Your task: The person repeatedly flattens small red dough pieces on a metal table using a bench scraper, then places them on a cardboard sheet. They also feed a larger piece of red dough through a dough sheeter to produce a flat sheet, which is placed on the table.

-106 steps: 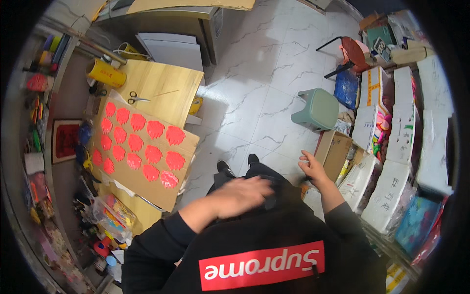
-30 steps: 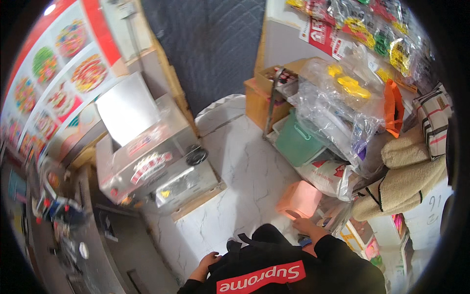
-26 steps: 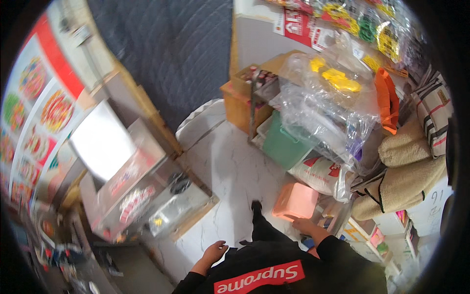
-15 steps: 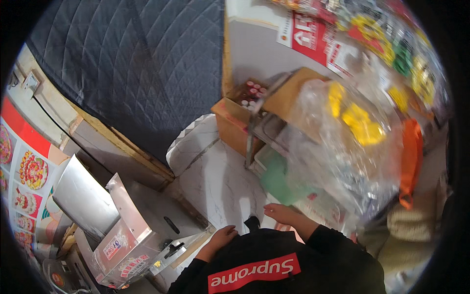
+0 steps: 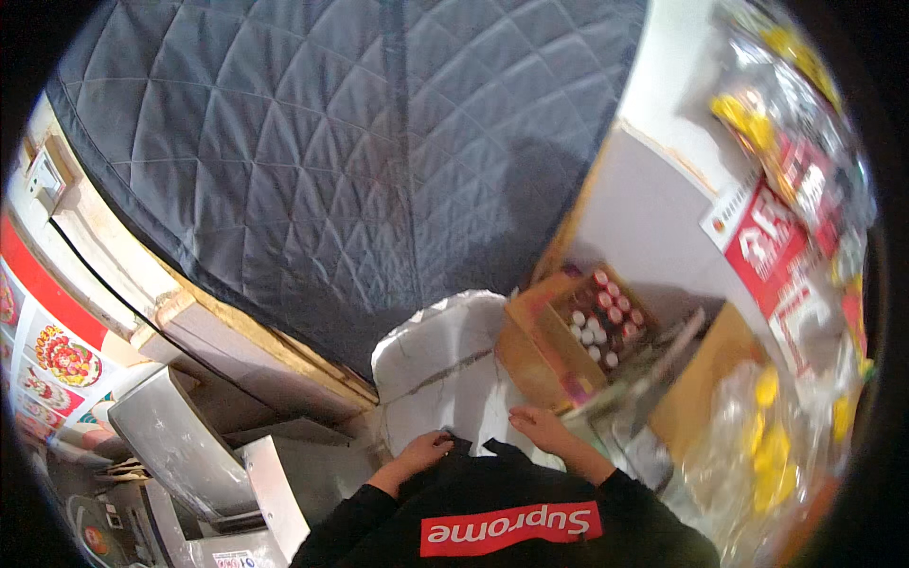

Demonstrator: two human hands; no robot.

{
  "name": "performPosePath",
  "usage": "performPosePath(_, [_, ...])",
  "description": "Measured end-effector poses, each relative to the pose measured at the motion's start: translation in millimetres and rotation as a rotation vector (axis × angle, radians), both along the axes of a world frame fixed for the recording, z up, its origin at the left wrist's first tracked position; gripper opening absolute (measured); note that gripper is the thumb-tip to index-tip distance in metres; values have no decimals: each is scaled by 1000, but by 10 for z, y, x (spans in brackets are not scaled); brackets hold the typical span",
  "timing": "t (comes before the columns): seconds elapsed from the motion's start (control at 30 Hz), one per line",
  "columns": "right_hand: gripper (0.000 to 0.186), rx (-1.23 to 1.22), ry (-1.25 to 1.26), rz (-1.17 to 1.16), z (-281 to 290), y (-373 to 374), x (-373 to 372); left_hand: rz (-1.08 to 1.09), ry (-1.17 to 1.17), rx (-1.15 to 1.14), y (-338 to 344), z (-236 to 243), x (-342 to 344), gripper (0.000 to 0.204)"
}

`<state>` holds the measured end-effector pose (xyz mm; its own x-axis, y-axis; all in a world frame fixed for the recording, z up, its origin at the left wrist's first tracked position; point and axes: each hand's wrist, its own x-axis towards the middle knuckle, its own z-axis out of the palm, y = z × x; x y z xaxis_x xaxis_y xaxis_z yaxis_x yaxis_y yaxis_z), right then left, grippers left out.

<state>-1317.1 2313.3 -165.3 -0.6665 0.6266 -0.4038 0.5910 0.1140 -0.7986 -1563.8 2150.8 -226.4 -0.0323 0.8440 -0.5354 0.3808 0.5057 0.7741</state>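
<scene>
In front of my black top with its red chest patch, both hands hang low in the lower middle. My left hand has its fingers curled in, and nothing shows in them. Two small black tips stick out past the top between my hands; what they belong to I cannot make out. My right hand is loosely bent with its fingers a little apart, and no held thing is visible. The nearest thing to it is a cardboard box of bottles with red and white caps. Neither hand touches the box.
A dark quilted curtain hangs ahead above a pale marbled floor. To the left stands a metal machine near a wall socket with a black cable. At right are a brown board and a clear plastic bag with yellow items.
The view has turned right and moved toward the curtain. The bottle box is now closer, while the plastic bag has slipped toward the lower right. My hands stay low in front of me.
</scene>
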Motion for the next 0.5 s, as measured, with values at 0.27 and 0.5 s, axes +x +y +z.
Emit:
performPosePath(0.27, [40,-129,4,-1,-85,1136,-1267,182,392,232,1166,622,-1341,54])
performPosePath(0.5, [31,5,298,75,198,2148,-2807,-8,726,774,2938,1733,-2134,54])
